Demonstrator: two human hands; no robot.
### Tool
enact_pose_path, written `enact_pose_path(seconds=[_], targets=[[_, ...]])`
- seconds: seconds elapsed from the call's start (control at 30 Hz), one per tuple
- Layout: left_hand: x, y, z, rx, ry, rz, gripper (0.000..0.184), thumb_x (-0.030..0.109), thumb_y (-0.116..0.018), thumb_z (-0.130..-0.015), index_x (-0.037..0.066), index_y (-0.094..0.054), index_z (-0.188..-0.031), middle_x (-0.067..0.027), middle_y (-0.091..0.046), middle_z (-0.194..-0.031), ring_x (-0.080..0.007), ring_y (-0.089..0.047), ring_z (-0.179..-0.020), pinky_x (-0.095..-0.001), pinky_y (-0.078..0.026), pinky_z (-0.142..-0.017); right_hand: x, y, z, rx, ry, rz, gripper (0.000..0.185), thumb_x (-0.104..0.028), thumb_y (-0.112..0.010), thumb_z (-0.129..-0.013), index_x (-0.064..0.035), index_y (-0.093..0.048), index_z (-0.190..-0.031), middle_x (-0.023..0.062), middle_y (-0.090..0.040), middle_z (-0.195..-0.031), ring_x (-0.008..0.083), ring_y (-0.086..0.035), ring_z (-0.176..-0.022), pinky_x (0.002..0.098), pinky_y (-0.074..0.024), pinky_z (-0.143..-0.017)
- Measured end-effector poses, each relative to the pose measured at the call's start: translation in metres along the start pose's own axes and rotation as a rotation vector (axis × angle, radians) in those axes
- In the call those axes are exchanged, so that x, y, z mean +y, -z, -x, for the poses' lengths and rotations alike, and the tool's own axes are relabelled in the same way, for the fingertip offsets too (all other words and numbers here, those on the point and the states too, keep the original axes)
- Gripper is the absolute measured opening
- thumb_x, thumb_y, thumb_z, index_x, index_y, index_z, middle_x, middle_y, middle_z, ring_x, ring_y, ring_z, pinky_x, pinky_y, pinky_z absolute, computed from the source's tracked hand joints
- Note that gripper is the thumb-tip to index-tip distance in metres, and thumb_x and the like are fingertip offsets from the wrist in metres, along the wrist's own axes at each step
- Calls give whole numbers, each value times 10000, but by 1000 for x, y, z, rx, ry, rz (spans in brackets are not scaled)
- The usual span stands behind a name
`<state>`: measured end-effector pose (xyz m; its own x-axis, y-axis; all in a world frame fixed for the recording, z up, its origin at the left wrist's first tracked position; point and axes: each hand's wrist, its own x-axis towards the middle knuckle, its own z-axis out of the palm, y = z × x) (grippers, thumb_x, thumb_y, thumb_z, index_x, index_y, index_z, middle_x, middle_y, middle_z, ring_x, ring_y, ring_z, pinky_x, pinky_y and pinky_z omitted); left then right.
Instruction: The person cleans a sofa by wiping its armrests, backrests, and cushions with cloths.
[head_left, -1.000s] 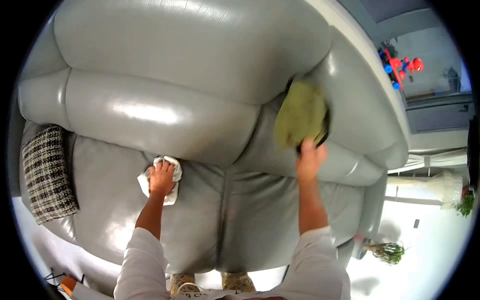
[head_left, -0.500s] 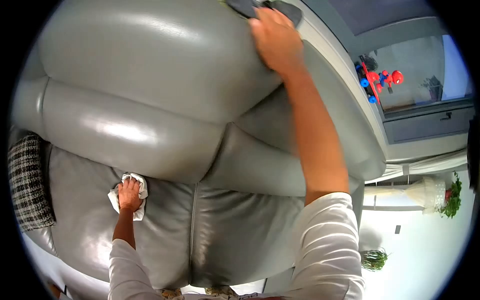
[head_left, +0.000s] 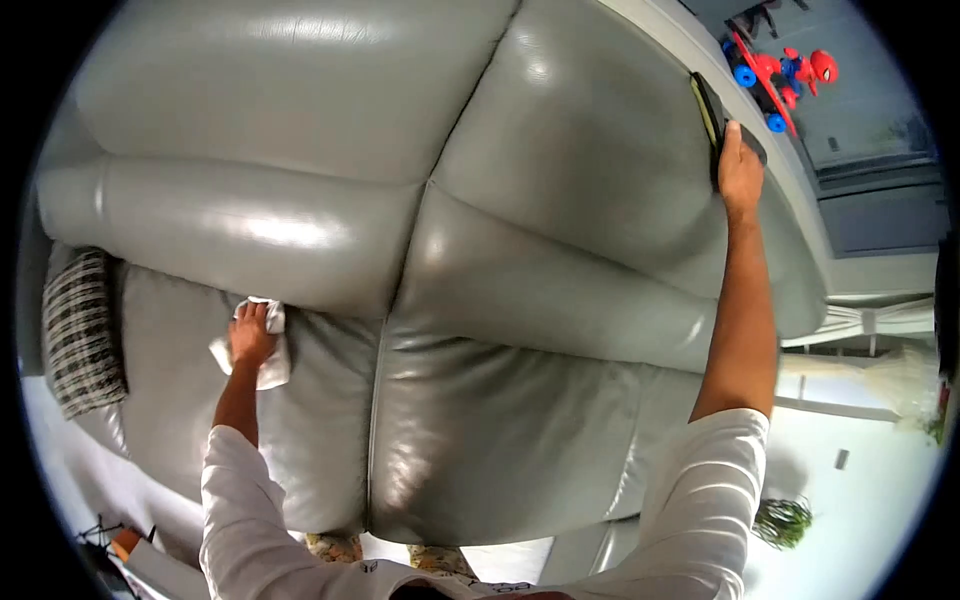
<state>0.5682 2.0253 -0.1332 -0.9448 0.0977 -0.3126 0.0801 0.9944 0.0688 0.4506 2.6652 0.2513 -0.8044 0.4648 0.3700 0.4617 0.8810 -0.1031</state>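
Observation:
My left hand presses on a crumpled white cloth, which lies on the seat of a grey leather sofa. The cloth sticks out around the fingers, near where the seat meets the backrest. At the top of the right backrest, my right hand is closed around a dark, flat tool with a yellow-green edge. That edge faces the leather; I cannot make out what kind of tool it is. The palm side of the right hand is hidden.
A black-and-white checked cushion rests at the sofa's left end. Behind the backrest, a red-and-blue toy figure on a skateboard stands on the white ledge. A green plant and a gathered curtain are at the right.
My right hand has moved right along the backrest top with the dark tool, past the middle seam. The view has shifted right. My left hand remains on the white cloth.

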Motion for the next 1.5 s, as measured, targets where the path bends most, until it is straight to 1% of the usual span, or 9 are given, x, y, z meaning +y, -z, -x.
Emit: enact_pose_path(seconds=[0.07,0.2,0.33,0.47,0.57,0.73,1.2,1.43,1.5], targets=[[1,-28,-15,87,235,485,561,185,-661,-751,48,-458,-1256,-146,-526,-1199,-354,-475,-1155,-466,-405,-937,10,-4,-3,50,51,-103,523,-472,-327,-953,-80,-655,-1061,199,-601,-1136,409,-551,-1051,451,-416,-910],[65,70,-19,583,-52,839,471,77,-591,-778,17,-483,-1232,-212,-532,-1171,-377,-494,-1131,-414,-377,-982,27,-26,9,311,329,-167,402,-438,-383,-945,-190,-652,-1112,70,-629,-1158,262,-549,-1140,454,-418,-939],[85,150,-78,1050,358,840,319,139,-566,-784,-13,-513,-1059,-195,-572,-982,-346,-554,-949,-399,-430,-858,30,-33,0,276,296,-13,368,-430,-403,-929,-235,-620,-1153,-6,-614,-1187,178,-530,-1168,557,-395,-920],[99,148,-133,489,653,693,511,350,-675,-736,-14,-537,-1068,-218,-593,-1000,-370,-559,-982,-451,-414,-917,32,-28,-3,246,299,5,356,-419,-411,-924,-240,-616,-1154,-24,-611,-1193,162,-527,-1170,586,-398,-884],[205,98,-122,922,455,392,522,318,-721,-697,19,-520,-1075,-200,-570,-1068,-376,-517,-1028,-473,-409,-900,37,-47,-5,366,320,-32,333,-395,-419,-927,-245,-620,-1147,-29,-613,-1191,157,-529,-1167,593,-394,-874],[307,100,-56,702,-91,433,567,104,-750,-562,68,-523,-1081,-137,-521,-1145,-354,-462,-1068,-434,-394,-927,44,-65,-7,528,428,-132,331,-330,-406,-950,-197,-617,-1167,1,-605,-1209,192,-526,-1171,533,-376,-936],[113,121,-74,528,-870,-274,369,214,-553,-826,250,-487,-1188,19,-436,-1296,-184,-426,-1189,-453,-429,-894,57,-50,-21,339,376,-122,464,-416,-365,-973,-102,-563,-1251,72,-559,-1275,256,-494,-1197,333,-378,-979],[-117,153,-120,457,288,100,525,167,-659,-758,204,-473,-1247,-30,-459,-1294,-273,-414,-1228,-536,-436,-898,-148,-33,-6,179,322,-324,476,-425,-460,-938,-59,-578,-1219,92,-597,-1220,252,-557,-1106,323,-394,-954],[-164,169,-115,382,307,111,516,115,-651,-761,189,-470,-1239,-15,-463,-1295,-258,-421,-1230,-539,-445,-892,-199,-40,-12,133,288,-444,456,-399,-470,-940,-48,-581,-1209,85,-603,-1200,225,-573,-1074,317,-411,-932]])
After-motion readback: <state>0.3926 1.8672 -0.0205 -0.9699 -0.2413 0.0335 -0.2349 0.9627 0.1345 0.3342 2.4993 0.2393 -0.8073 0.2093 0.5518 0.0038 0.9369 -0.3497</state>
